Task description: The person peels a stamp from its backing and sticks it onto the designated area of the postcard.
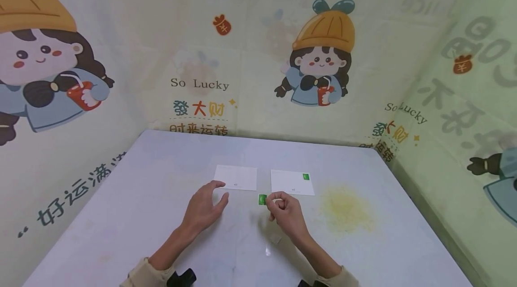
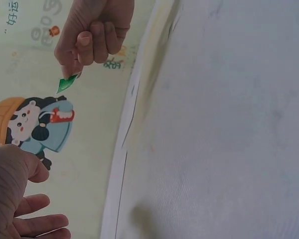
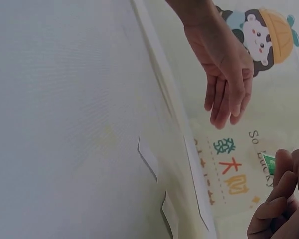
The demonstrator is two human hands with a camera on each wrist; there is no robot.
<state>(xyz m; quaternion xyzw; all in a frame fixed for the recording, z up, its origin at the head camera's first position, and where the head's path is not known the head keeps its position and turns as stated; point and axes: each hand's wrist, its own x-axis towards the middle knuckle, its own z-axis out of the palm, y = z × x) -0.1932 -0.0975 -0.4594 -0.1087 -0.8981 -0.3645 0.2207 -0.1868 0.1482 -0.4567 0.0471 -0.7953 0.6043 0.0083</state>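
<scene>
My right hand pinches a small green stamp with a white border between thumb and forefinger, raised over the table. In the left wrist view the stamp sticks out below the fingertips. My left hand holds nothing, its fingers spread and relaxed beside the lower left corner of a plain white card. To the right lies a second white card, with a similar green stamp at its upper right corner.
Small pale scraps lie on the white table between my forearms. A yellow stain marks the tabletop right of the cards. Printed cloth walls with cartoon figures enclose the back and sides.
</scene>
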